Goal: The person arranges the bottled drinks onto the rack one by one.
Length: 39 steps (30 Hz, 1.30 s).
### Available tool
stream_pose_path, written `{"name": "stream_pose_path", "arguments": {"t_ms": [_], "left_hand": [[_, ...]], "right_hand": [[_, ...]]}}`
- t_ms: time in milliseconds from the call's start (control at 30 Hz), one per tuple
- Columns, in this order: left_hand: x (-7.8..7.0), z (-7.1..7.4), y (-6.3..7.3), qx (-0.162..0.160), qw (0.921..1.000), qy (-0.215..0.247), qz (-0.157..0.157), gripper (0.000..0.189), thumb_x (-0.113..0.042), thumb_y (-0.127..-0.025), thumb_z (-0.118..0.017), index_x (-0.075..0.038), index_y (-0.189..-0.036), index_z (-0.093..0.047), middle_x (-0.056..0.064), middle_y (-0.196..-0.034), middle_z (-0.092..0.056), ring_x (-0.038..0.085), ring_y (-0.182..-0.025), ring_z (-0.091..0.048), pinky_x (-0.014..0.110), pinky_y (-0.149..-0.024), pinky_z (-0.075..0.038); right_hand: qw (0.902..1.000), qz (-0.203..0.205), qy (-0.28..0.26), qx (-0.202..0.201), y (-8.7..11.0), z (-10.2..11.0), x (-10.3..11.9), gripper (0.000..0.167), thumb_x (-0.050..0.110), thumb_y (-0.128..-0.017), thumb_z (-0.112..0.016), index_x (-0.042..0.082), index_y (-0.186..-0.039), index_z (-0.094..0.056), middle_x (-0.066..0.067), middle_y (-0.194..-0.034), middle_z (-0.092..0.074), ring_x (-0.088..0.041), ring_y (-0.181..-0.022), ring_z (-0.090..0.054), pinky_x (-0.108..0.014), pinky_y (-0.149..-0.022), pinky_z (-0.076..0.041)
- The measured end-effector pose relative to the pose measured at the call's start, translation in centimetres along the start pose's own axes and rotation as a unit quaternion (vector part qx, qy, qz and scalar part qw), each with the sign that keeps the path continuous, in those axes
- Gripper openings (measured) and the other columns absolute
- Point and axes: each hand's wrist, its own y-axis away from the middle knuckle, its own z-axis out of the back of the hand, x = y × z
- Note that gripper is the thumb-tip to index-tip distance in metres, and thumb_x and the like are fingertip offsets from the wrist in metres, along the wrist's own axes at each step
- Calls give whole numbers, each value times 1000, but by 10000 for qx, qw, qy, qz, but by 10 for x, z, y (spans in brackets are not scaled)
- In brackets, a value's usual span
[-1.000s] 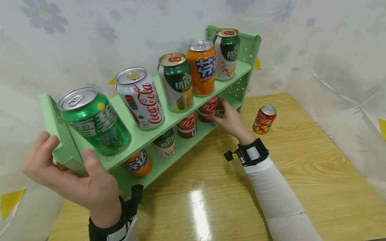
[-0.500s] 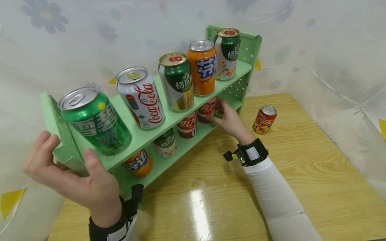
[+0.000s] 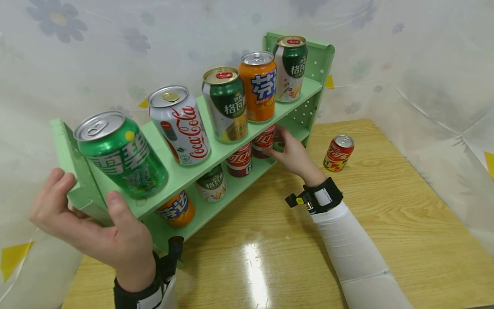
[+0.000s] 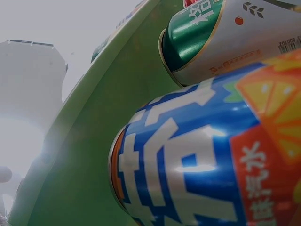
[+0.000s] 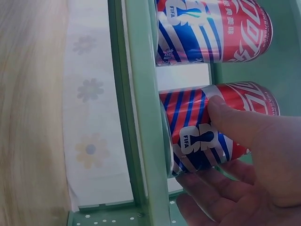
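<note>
My right hand [image 3: 295, 156] reaches into the lower tier of a green two-tier shelf [image 3: 247, 131] and grips a red cola can [image 3: 263, 145], thumb on one side and fingers on the other. In the right wrist view this can [image 5: 190, 108] stands apart from a second red can [image 5: 202, 33]. At the shelf's left end, my left hand [image 3: 96, 234] holds the end panel [image 3: 67, 150] between thumb and fingers. Further left on the lower tier are a green-and-white can [image 3: 212, 189] and an orange soda can [image 3: 177, 210].
Along the top tier stand a green can [image 3: 123, 159], a silver cola can [image 3: 181, 128], a green-gold can [image 3: 225, 107], an orange can [image 3: 258, 90] and a green-white can [image 3: 290, 71]. One short red can [image 3: 338, 154] stands on the wooden table [image 3: 386, 214], right of the shelf.
The red can in my right hand has slid slightly left along the lower tier, toward the neighbouring red can. My left hand stays in place.
</note>
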Motion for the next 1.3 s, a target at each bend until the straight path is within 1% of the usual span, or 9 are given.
{"name": "stream_pose_path", "arguments": {"t_ms": [233,467,633,800,967,1100,1133,1167,1300], "left_hand": [[-1,-1,-1,-35,9999,91,-24,46,-20,-73,-60,10,-106,-54,20,-121,-51,34,-125,-43,37,-108,-38],[2,0,-1,21,9999,42,-113,46,-21,-74,-61,10,-107,-55,20,-122,-52,35,-126,-43,40,-113,-36],[4,0,-1,33,9999,74,-62,45,-18,-74,-59,10,-109,-55,21,-125,-51,35,-127,-42,41,-112,-38],[5,2,1,53,10000,62,26,44,-14,-74,-57,10,-111,-55,21,-127,-50,35,-128,-42,39,-109,-41],[5,0,3,42,10000,10,36,44,-14,-74,-57,10,-111,-55,21,-127,-50,35,-128,-44,36,-103,-44],[5,1,3,41,10000,-32,-3,46,-18,-74,-58,10,-111,-56,21,-127,-51,35,-127,-44,36,-104,-43],[5,1,2,39,10000,-32,-6,47,-19,-74,-59,10,-111,-56,21,-127,-51,35,-127,-44,36,-104,-43],[5,1,2,34,10000,-21,-10,48,-20,-74,-59,10,-111,-56,21,-127,-51,35,-127,-44,37,-105,-43],[6,1,1,34,10000,10,-24,49,-22,-74,-61,10,-111,-56,21,-127,-50,35,-126,-44,36,-103,-43]], "right_hand": [[9999,-51,119,33,1,0,3,74,19,-96,-71,1,-157,-32,-22,-153,-49,-37,-140,-51,-49,-115,-43],[9984,-218,500,162,4,2,9,76,27,-96,-70,4,-158,-33,-21,-155,-48,-39,-141,-49,-54,-114,-42],[9970,-249,711,186,10,13,12,76,26,-96,-72,0,-157,-34,-24,-153,-47,-42,-139,-49,-56,-114,-41],[9948,-422,925,114,20,29,11,74,25,-98,-68,-4,-156,-32,-28,-154,-44,-44,-141,-45,-57,-116,-38],[9889,-505,1351,-370,37,47,0,65,26,-100,-66,-3,-153,-41,-28,-150,-49,-44,-139,-47,-58,-112,-40],[9802,-494,1714,-859,48,57,-15,63,26,-100,-66,-4,-151,-45,-31,-146,-51,-48,-135,-48,-62,-108,-41],[9779,-517,1774,-977,51,59,-19,64,26,-99,-67,-4,-151,-45,-33,-140,-53,-49,-129,-52,-62,-103,-43],[9754,-534,1836,-1100,53,61,-24,65,26,-99,-67,-5,-151,-44,-34,-135,-54,-50,-124,-52,-63,-102,-42],[9649,-739,2043,-1476,60,70,-44,76,25,-95,-73,-9,-152,-37,-39,-132,-45,-57,-123,-44,-66,-105,-35]]}}
